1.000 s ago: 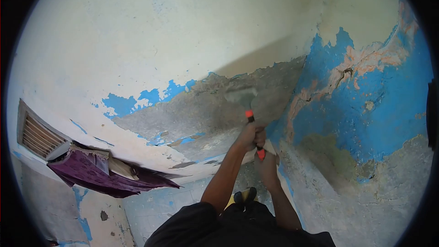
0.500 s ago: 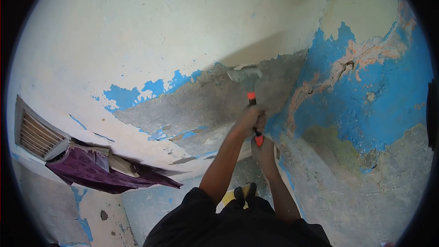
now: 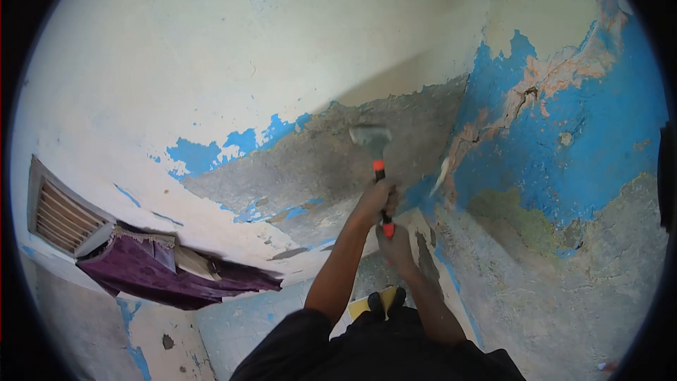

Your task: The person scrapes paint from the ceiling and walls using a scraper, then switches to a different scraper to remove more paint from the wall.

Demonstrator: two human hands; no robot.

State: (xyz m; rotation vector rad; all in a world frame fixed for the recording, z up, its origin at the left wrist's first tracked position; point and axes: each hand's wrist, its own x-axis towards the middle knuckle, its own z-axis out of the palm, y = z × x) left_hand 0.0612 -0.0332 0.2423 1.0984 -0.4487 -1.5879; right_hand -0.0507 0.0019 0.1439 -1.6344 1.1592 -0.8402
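A long-handled paint scraper (image 3: 379, 165) with a wide metal blade and a black and red handle points up the wall. My left hand (image 3: 375, 202) is wrapped round the middle of its handle. Lower down, my right hand (image 3: 396, 245) is closed at the red butt end. The blade lies over a bare grey patch (image 3: 296, 169) of wall, below the ragged edge of the cream paint (image 3: 233, 49). A pale flake (image 3: 442, 175) shows to the right of the handle, near the wall corner.
Blue peeling paint and a crack (image 3: 525, 102) mark the right wall. At left are a slatted vent (image 3: 67, 212) and a purple cloth (image 3: 162, 271) hanging below it. My feet (image 3: 386, 301) are on a yellow surface (image 3: 357, 308) far below.
The scraper and both hands have moved down and slightly left, so the blade has dropped from the cream paint's edge onto the grey patch. A pale flake now appears by the corner.
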